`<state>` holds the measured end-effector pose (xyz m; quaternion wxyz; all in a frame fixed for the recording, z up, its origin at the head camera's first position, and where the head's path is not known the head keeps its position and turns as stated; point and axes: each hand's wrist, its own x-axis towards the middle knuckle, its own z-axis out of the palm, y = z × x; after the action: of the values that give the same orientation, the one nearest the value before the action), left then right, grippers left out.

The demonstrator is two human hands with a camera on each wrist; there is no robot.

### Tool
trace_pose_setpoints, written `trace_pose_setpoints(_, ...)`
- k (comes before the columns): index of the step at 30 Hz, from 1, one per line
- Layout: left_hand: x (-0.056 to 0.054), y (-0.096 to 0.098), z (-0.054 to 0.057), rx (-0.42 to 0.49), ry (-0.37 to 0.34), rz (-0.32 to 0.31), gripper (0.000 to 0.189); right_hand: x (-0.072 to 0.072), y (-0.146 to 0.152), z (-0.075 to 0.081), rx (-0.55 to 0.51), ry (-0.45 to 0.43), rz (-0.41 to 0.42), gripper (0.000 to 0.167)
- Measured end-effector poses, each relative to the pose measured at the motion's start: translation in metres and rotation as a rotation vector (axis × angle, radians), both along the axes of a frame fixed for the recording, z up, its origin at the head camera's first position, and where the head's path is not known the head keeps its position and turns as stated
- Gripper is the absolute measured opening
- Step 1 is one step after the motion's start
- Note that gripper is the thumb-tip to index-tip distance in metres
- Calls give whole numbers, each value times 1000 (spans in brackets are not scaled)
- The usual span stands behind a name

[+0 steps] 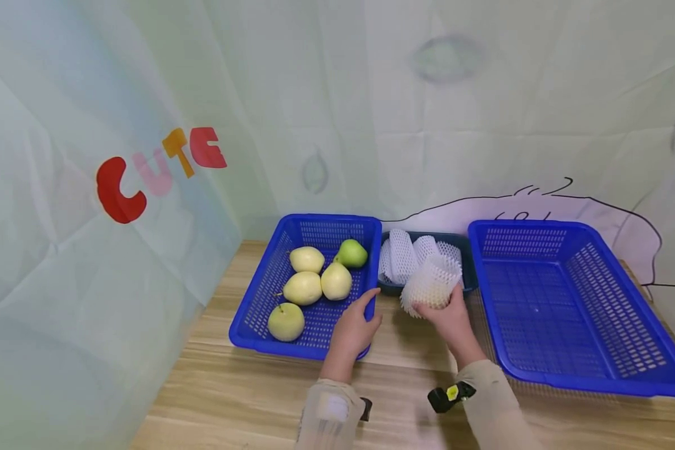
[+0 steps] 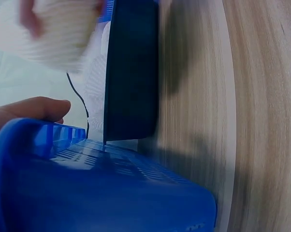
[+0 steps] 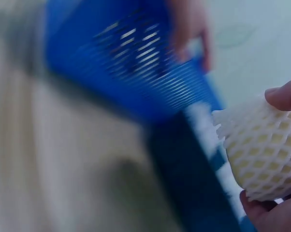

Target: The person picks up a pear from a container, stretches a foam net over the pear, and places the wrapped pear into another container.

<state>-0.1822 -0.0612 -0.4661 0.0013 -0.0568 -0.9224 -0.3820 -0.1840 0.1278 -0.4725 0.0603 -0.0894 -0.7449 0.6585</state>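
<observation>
My right hand (image 1: pixel 452 319) holds a pale yellow fruit in a white foam net sleeve (image 1: pixel 430 284), just above the front of a small dark green basket (image 1: pixel 469 265). In the right wrist view, the thumb and fingers grip the netted fruit (image 3: pixel 266 154) from two sides, and yellow shows through the mesh. My left hand (image 1: pixel 351 331) hangs over the right rim of the left blue basket (image 1: pixel 259 278), thumb and fingers spread, holding nothing. Inside that basket lie several pale yellow pears (image 1: pixel 302 288) and one green fruit (image 1: pixel 352 254).
More white foam net sleeves (image 1: pixel 403 256) stand in the dark green basket, between the two blue ones. To the right is another blue basket (image 1: pixel 585 375) with a bare bottom. Everything stands on a wood-grain table (image 1: pixel 225 387), with a printed curtain (image 1: pixel 337 125) behind.
</observation>
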Motion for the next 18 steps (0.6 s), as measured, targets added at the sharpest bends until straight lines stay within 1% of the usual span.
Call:
trace_pose_setpoints(2, 0, 0, 1, -2, 1, 0, 46, -2, 2, 19, -52, 29, -4, 83)
trace_pose_setpoints(4, 0, 0, 1, -5, 5, -3, 46, -5, 8, 35, -82, 47, -17, 82)
trace_pose_setpoints(7, 0, 0, 1, -1, 6, -8, 47, -12, 21, 57, -93, 52, -53, 81)
trace_pose_setpoints(9, 0, 0, 1, 1, 7, -5, 46, -17, 31, 68, -83, 49, -85, 79)
trace_pose_setpoints(13, 0, -1, 1, 7, 5, 0, 46, -25, 54, 84, -69, 38, -121, 79)
trace_pose_setpoints(15, 0, -1, 0, 5, 3, -1, 46, -28, 67, 88, -56, 26, -129, 81)
trace_pose_setpoints(18, 0, -1, 0, 2, 0, -3, 46, -30, 84, 91, -71, 8, -141, 82)
